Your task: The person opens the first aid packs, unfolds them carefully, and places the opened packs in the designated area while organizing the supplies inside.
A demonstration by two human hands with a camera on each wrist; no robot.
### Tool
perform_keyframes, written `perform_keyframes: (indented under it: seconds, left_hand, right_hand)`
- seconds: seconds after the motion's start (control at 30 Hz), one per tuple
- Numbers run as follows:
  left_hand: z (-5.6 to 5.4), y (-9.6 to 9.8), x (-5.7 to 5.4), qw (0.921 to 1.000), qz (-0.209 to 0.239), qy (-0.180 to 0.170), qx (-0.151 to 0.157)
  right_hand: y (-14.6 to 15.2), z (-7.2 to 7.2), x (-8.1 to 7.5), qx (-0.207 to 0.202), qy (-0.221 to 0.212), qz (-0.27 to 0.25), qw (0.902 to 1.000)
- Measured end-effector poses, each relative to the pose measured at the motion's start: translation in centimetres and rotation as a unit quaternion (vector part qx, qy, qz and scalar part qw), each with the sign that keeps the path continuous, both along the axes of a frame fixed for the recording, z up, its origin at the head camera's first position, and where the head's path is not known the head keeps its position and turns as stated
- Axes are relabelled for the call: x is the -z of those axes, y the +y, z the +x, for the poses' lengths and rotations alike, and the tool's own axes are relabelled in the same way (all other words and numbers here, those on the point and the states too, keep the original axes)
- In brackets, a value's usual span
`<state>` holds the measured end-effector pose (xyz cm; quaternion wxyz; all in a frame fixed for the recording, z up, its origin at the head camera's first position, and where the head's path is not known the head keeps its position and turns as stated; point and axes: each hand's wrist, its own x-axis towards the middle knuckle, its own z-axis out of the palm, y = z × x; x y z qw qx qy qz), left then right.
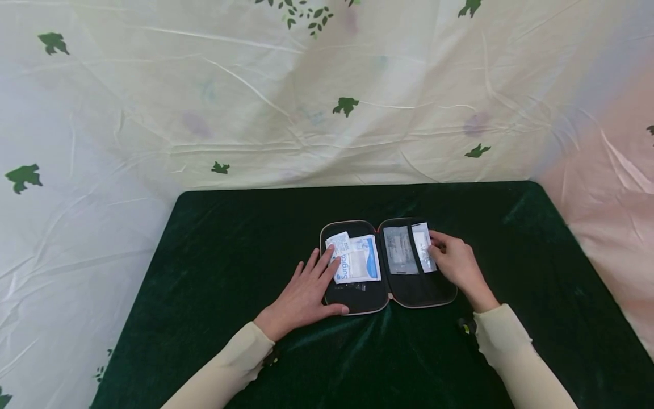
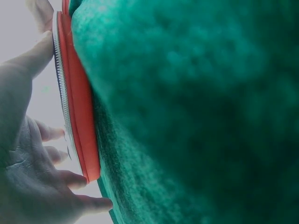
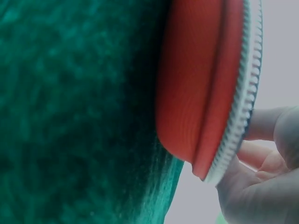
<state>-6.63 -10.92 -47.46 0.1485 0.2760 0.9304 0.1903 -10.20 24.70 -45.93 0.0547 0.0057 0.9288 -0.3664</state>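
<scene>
Right hand (image 1: 457,261): fingers bent, thumb and forefinger pinching the outer edge of a slim white packet (image 1: 423,247) (the tips partly cover one another, so the exact hold is hard to read).
White packet: just beyond the right fingertips, lying in the right half of the case (image 1: 429,289), its inner side next to the dark strap (image 1: 415,250).
Grey packet: a see-through-looking sachet (image 1: 399,250), past the white one from the right hand, with the strap crossing its nearer side.
Left hand (image 1: 306,289): fingers spread and fairly straight, tips resting over the packets in the left half, thumb along the near rim; it grips nothing.
Large packet: the blue-and-white one (image 1: 365,264) printed "Surgic…", under and beyond the left fingertips.
Small packet: a white sachet (image 1: 339,242) ahead of the left fingertips, overlapping the large one's corner.
Case: open flat between both hands, with a red outside (image 3: 191,84) and zip teeth (image 3: 247,93) beside the right fingers.
Tablecloth: dark green plush (image 1: 245,250), beneath both hands.
Handling: the white packet is probably light, thin and bendy, perhaps a little slick; its free outer edge looks the best place to pinch, gently, as a hard tug might crease it. The case looks firmer, and its rim should give a steady hold.
</scene>
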Motion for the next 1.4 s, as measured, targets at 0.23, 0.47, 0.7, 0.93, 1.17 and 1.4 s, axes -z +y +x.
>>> perform_keyframes:
  seconds: [0.23,0.47,0.7,0.93,1.17,1.4]
  left_hand:
    - [0.0,0.0,0.0,1.0000,0.001,0.002,-0.001]
    - [0.1,0.0,0.0,1.0000,0.000,0.001,-0.002]
    - [0.0,0.1,0.0,1.0000,-0.004,-0.001,-0.003]
    - [0.0,0.1,0.0,1.0000,-0.004,0.003,-0.002]
    - [0.0,0.0,-0.1,1.0000,-0.004,0.003,-0.002]
    - [0.0,0.1,0.0,1.0000,-0.002,0.001,0.001]
  right_hand:
    - [-0.4,-0.2,0.3,0.001,-0.002,-0.004,1.0000]
    - [-0.5,-0.5,0.5,-0.002,-0.009,-0.007,0.9999]
    - [-0.6,-0.6,0.5,0.001,0.001,-0.005,1.0000]
    - [-0.8,-0.7,0.5,-0.005,0.002,-0.009,0.9999]
    - [-1.1,-0.7,0.4,-0.006,0.001,0.013,0.9999]
    - [-1.2,-0.5,0.4,0.002,0.018,0.019,0.9997]
